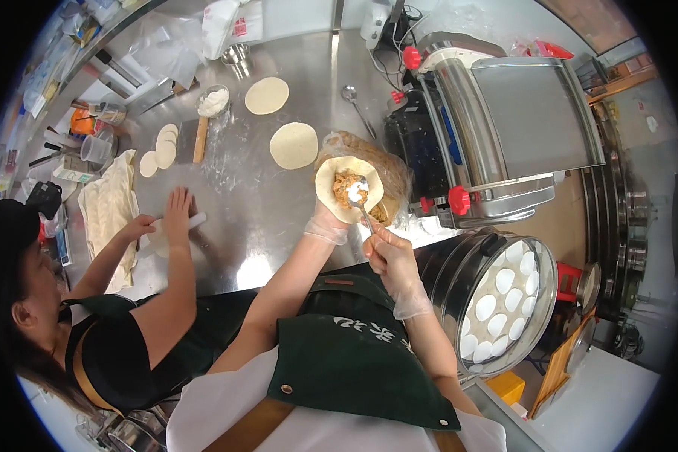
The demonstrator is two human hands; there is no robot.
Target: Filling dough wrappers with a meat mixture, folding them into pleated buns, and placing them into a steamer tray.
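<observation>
In a clear plastic glove, my left hand (327, 223) supports a round dough wrapper (325, 177) from below, its fingers mostly hidden. Orange-brown chopped filling (343, 185) lies in the middle of the wrapper. My right hand (390, 255), gloved too, is closed round the handle of a metal spoon (365, 213). The spoon's bowl rests on the filling. Just behind the wrapper, a plastic-covered container of filling (380, 160) is partly hidden. Two flat dough rounds (293, 146) lie beyond on the steel table.
A co-worker's hands (175, 218) roll dough at the left, near small dough discs (166, 145) and a long dough sheet (111, 211). A dough-rolling machine (535, 117) stands at right. Below it is a round steamer (554, 282) with white paper discs. A second spoon (359, 111) lies on the table.
</observation>
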